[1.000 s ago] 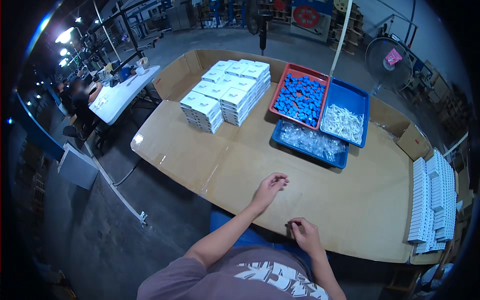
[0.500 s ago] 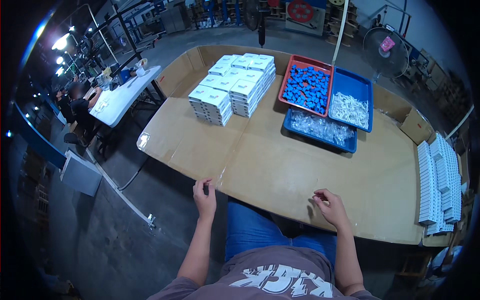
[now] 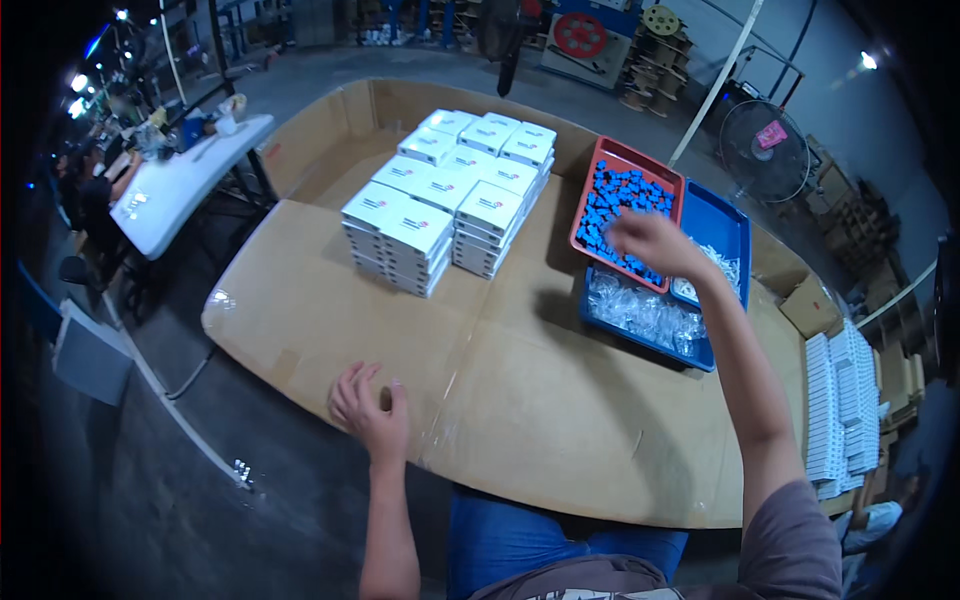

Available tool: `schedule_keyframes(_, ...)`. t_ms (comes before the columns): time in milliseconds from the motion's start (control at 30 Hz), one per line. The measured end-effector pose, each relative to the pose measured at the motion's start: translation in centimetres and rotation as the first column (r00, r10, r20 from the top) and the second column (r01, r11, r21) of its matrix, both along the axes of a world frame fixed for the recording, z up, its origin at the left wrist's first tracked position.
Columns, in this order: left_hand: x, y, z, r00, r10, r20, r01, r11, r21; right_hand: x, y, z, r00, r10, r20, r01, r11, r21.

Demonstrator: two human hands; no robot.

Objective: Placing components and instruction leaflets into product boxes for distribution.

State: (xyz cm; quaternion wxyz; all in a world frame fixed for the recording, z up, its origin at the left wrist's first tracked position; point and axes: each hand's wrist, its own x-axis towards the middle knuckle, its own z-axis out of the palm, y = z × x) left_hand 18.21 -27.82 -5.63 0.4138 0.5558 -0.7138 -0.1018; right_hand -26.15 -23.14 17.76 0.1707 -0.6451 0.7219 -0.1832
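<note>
My right hand (image 3: 650,243) is stretched out over the red tray (image 3: 577,232) of small blue parts (image 3: 622,195). Motion blurs its fingers, so what they do is unclear. My left hand (image 3: 372,408) hovers at the table's front edge, fingers spread and curved, holding nothing. Beside the red tray is a blue tray (image 3: 722,215) with small white pieces (image 3: 722,265), partly hidden by my right wrist. In front of these, a lower blue tray (image 3: 650,352) holds clear plastic pieces (image 3: 640,312). Stacks of flat white boxes (image 3: 440,190) stand left of the trays.
The cardboard-covered table (image 3: 520,400) has raised cardboard walls at its far side. More white boxes (image 3: 838,405) are stacked at the right end, near an open brown carton (image 3: 808,305). A white side table (image 3: 190,185) and people are at far left; a fan (image 3: 765,150) stands behind.
My right hand has reached forward from the table's front edge to above the red tray. My left hand has shifted slightly left, its fingers spreading. The view has moved a little.
</note>
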Motion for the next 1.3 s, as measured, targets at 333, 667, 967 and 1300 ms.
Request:
schedule_keyframes(333, -0.5, -0.7, 0.9, 1.000, 0.019, 0.016, -0.021, 0.989, 0.145, -9.8, -31.8, -0.7, 0.881, -0.019, -0.473, -0.004, 0.999, -0.047)
schedule_keyframes(667, -0.1, -1.1, 1.0, 1.000, 0.028, -0.005, -0.027, 0.982, 0.186, -12.6, -43.4, -6.6, 0.877, 0.009, -0.480, 0.033, 0.996, 0.079)
schedule_keyframes(967, -0.6, -1.6, 1.0, 0.998, 0.054, 0.017, -0.057, 0.973, 0.223, -12.8, -43.6, -6.9, 0.964, -0.103, -0.246, 0.127, 0.988, 0.083)
schedule_keyframes(1300, -0.4, -0.4, 0.4, 0.989, 0.046, -0.137, -0.025, 0.989, 0.147, -9.5, -35.1, -0.4, 1.000, 0.030, 0.008, -0.020, 0.809, -0.587)
